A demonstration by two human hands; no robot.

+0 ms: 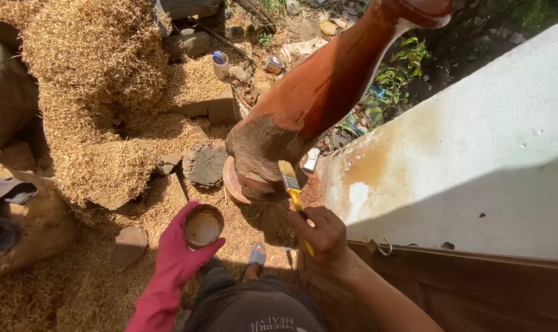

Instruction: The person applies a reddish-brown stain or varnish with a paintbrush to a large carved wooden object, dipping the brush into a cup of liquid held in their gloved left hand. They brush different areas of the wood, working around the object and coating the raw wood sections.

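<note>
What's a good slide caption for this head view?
Right hand brushes stain onto a carved wooden leg with a paintbrush; gloved left hand holds the cup.

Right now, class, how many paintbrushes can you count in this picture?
1. The yellow-handled flat paintbrush is held in the bare right hand, bristles against the brown carved wooden piece. The pink-gloved left hand holds a small round bowl. Others may be hidden.

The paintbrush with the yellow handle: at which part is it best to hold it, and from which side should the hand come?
Grip the paintbrush on its slim yellow handle, below the metal band, coming from the near, lower end as the right hand does. The bristles point up against the carved wooden piece and look wet, so that end is probably best left untouched.
</note>
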